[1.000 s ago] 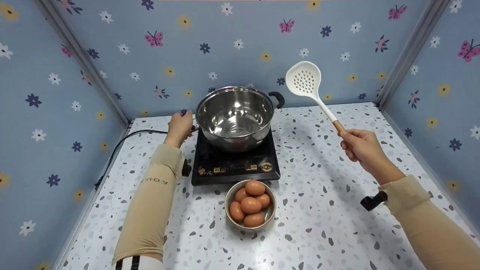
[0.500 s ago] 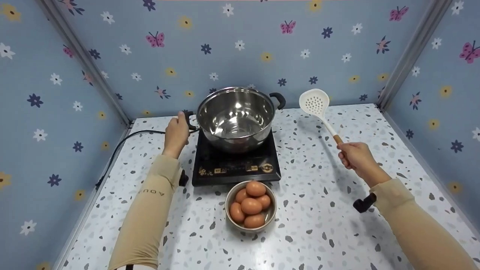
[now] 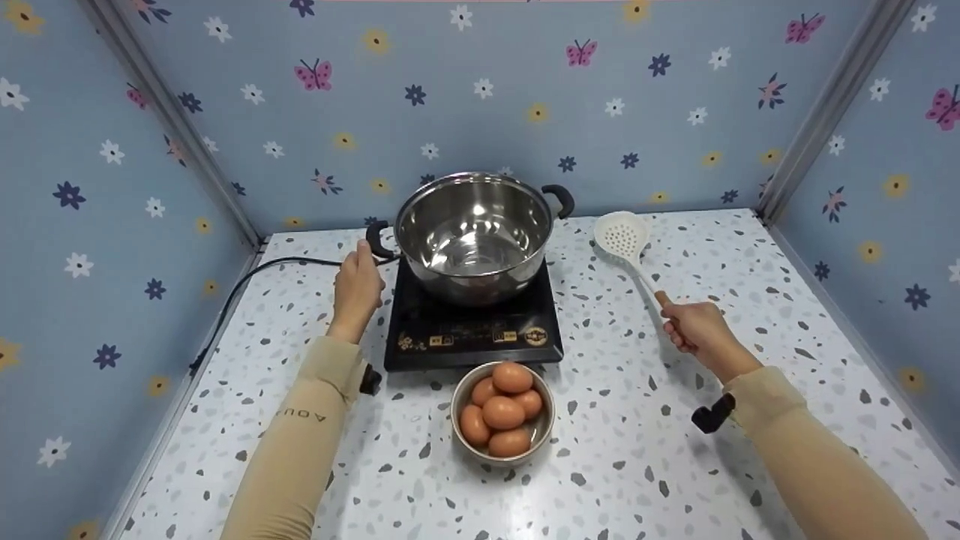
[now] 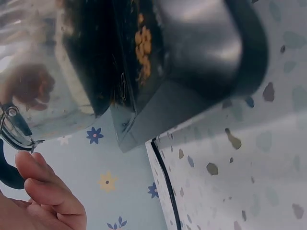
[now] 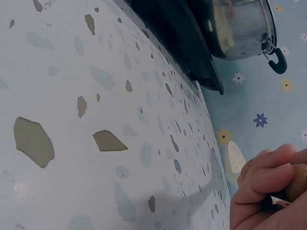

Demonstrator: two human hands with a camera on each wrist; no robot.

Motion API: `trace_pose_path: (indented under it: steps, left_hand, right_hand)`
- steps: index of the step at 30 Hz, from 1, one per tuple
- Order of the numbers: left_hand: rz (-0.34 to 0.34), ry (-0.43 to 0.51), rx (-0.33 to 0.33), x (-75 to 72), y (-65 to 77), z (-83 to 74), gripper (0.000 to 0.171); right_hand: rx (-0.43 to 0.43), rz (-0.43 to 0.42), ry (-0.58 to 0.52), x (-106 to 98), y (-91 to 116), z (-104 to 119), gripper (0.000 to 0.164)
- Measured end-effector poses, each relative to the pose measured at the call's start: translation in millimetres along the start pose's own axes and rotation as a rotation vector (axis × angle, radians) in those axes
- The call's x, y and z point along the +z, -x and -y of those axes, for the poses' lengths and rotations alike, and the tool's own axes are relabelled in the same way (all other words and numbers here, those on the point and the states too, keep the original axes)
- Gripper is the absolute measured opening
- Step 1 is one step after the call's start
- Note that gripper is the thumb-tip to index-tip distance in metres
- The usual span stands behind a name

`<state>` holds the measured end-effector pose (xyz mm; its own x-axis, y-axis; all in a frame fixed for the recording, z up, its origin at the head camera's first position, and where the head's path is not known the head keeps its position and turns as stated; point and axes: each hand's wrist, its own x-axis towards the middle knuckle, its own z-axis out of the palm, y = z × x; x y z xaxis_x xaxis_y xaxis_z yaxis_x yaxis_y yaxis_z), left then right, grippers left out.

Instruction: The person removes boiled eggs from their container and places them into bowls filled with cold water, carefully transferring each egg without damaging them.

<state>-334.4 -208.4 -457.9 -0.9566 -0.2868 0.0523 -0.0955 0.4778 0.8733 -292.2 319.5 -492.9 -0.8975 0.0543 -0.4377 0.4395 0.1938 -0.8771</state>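
A shiny steel pot [image 3: 472, 232] sits on a black induction cooker [image 3: 474, 346]. My left hand [image 3: 357, 294] is just in front of the pot's black left handle [image 3: 377, 238], fingers loosely bent and not wrapped round it. In the left wrist view, the fingertips [image 4: 36, 167] come right up beside that handle. To the right, my right hand [image 3: 699, 335] grips the wooden handle of a white skimmer [image 3: 622, 236] with a round-holed head. The skimmer's head lies low over the back of the counter, right of the pot; in the right wrist view it is mostly hidden behind the fingers.
A bowl [image 3: 457, 442] of several brown eggs [image 3: 504, 412] stands in front of the cooker. A black cord [image 3: 247, 276] runs leftward from behind the cooker. Flower-patterned walls [image 3: 480, 90] enclose the speckled counter [image 3: 622, 465] at the back and sides.
My left hand has drawn back toward me from the pot's left handle, uncovering it. My right hand has lowered the skimmer from upright against the wall to near the counter, shifting slightly left.
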Motion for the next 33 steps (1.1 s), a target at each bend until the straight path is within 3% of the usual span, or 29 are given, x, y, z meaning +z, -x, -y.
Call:
trace_pose_path:
  steps: [7, 14, 18, 20, 24, 29, 33]
  left_hand:
    - [-0.018, 0.024, 0.031, -0.7, 11.3, 7.0, 0.067]
    - [-0.028, 0.019, 0.078, -1.2, 23.5, 11.1, 0.065]
    - [-0.012, 0.029, 0.070, -4.0, 29.4, 10.9, 0.068]
    - [0.005, 0.039, 0.055, -4.8, 33.2, 11.0, 0.071]
    - [0.035, 0.034, 0.047, -4.7, 41.0, 13.5, 0.070]
    - [0.013, -0.015, 0.093, -1.3, 50.2, 18.1, 0.066]
    - [-0.019, -0.072, 0.152, 2.1, 57.6, 20.5, 0.057]
  right_hand:
    - [0.002, 0.016, -0.012, 7, -4, -8, 0.033]
    - [-0.014, -0.017, 0.080, 13, -4, -14, 0.039]
    - [-0.041, -0.038, 0.105, 13, -5, -17, 0.034]
    - [-0.062, -0.046, 0.141, 12, -6, -18, 0.032]
    - [-0.095, -0.056, 0.279, 12, -6, -21, 0.048]
    - [-0.127, -0.055, 0.437, 17, -4, -23, 0.039]
    - [-0.152, -0.069, 0.514, 19, -6, -25, 0.047]
